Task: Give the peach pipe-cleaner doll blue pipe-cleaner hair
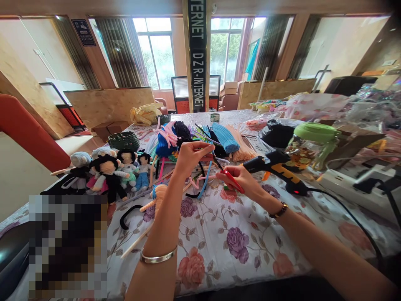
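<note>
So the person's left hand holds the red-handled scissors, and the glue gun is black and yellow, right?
Not quite: the head view shows the red-handled scissors in the right hand, not the left hand. The glue gun is indeed black and yellow.

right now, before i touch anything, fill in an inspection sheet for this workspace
Surface: white tablecloth printed with purple and pink flowers.
Work items: red-handled scissors; slim light-blue fuzzy stem below the left hand; peach fuzzy doll, partly hidden.
Clutter: grouped fuzzy dolls at left; bright-blue stem bundle and peach stem bundle beyond the hands; black-and-orange glue gun at right, its small red light showing.
Hands: left, fingertips pinched together, held piece too small to tell; right hand, closed around the scissors.
Cables: black glue-gun cable crosses the cloth at right.
Surroundings: bright windows; dark pillar panel with white lettering.
</note>
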`<state>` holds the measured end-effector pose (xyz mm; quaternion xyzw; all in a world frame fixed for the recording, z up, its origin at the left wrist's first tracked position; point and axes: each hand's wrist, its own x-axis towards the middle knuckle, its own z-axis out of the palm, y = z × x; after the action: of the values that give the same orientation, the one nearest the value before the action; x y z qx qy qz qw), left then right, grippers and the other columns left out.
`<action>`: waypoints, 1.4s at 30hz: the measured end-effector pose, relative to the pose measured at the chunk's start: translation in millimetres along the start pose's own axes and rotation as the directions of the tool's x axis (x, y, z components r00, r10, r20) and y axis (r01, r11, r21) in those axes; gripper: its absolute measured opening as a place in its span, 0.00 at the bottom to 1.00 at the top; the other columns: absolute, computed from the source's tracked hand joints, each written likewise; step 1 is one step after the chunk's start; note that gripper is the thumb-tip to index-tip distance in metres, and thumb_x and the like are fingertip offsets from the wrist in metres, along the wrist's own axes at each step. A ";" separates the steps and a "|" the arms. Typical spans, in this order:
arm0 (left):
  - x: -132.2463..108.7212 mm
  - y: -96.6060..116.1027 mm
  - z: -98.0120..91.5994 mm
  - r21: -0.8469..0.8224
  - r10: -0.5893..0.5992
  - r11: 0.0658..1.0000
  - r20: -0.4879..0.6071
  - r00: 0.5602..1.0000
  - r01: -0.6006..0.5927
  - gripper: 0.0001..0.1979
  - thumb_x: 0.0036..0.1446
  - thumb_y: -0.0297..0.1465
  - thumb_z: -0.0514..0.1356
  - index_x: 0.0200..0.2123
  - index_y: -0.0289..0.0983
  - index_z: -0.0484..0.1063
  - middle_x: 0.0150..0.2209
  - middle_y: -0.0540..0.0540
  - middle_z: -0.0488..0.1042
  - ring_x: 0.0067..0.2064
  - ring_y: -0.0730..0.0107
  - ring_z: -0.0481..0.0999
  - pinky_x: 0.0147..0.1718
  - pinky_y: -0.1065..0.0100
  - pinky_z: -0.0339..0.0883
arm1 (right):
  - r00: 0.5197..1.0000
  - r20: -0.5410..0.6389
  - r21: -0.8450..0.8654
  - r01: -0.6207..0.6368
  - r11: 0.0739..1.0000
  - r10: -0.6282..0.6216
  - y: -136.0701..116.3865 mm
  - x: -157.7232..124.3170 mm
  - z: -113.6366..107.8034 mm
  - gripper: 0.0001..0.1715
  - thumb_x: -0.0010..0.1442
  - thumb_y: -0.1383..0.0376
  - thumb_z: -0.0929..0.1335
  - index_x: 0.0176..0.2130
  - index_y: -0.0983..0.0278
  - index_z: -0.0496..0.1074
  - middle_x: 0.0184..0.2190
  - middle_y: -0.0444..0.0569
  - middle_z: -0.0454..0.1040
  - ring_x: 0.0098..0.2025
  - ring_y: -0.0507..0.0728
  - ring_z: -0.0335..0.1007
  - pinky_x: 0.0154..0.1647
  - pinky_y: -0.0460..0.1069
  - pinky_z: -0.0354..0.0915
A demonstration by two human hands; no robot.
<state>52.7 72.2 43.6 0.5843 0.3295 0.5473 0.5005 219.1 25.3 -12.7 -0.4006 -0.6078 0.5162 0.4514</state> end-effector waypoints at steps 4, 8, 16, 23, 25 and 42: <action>0.2 -0.1 -0.1 0.006 -0.003 1.000 0.003 1.000 0.003 0.15 0.36 0.37 0.71 0.26 0.32 0.77 0.24 0.50 0.75 0.25 0.73 0.76 0.31 0.67 0.75 | 1.000 -0.008 -0.017 0.005 1.000 -0.006 -0.8 0.1 0.7 0.25 0.46 0.51 0.74 0.21 0.64 0.62 0.14 0.36 0.58 0.14 0.45 0.52 0.14 0.44 0.49; 0.3 -0.6 -0.9 0.020 -0.003 1.000 0.015 1.000 0.003 0.15 0.36 0.38 0.71 0.26 0.33 0.77 0.24 0.49 0.76 0.26 0.71 0.76 0.32 0.65 0.75 | 1.000 -0.013 -0.021 0.022 1.000 -0.022 -0.9 0.0 0.5 0.25 0.46 0.51 0.74 0.21 0.64 0.62 0.14 0.36 0.58 0.15 0.45 0.51 0.15 0.44 0.50; -0.4 0.0 -2.2 0.024 -0.001 1.000 0.036 0.999 0.000 0.15 0.37 0.37 0.71 0.26 0.33 0.78 0.25 0.49 0.77 0.26 0.72 0.77 0.32 0.67 0.75 | 0.999 -0.017 -0.039 0.029 0.999 -0.030 -2.2 -1.5 0.6 0.26 0.43 0.50 0.75 0.20 0.64 0.61 0.13 0.36 0.58 0.15 0.45 0.50 0.15 0.44 0.50; -0.9 0.5 -1.5 0.024 -0.005 1.000 0.027 1.000 0.005 0.16 0.35 0.38 0.72 0.26 0.33 0.78 0.25 0.49 0.77 0.26 0.71 0.76 0.32 0.65 0.75 | 1.000 -0.014 -0.040 0.027 0.999 -0.028 -1.6 -2.1 1.5 0.27 0.44 0.49 0.75 0.20 0.64 0.60 0.13 0.35 0.57 0.14 0.45 0.51 0.14 0.44 0.48; -1.3 0.8 -1.2 0.024 -0.008 1.000 0.026 1.000 0.007 0.16 0.35 0.38 0.72 0.26 0.33 0.78 0.25 0.49 0.77 0.26 0.71 0.76 0.33 0.65 0.75 | 0.999 -0.021 -0.062 0.031 0.998 -0.033 -2.5 -2.3 1.7 0.27 0.44 0.49 0.74 0.20 0.64 0.60 0.13 0.35 0.57 0.15 0.45 0.51 0.15 0.44 0.48; -2.2 0.8 -2.4 0.046 -0.025 0.999 0.047 0.999 0.023 0.17 0.35 0.39 0.72 0.27 0.33 0.78 0.25 0.48 0.78 0.28 0.68 0.78 0.35 0.63 0.76 | 0.999 -0.006 -0.094 0.043 0.995 -0.043 -2.7 -2.4 0.8 0.27 0.44 0.48 0.74 0.20 0.64 0.60 0.14 0.36 0.57 0.15 0.45 0.51 0.15 0.44 0.49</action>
<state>49.8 70.4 43.3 0.6042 0.3369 0.5196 0.5015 218.9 22.4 -10.4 -0.4102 -0.6382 0.4756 0.4453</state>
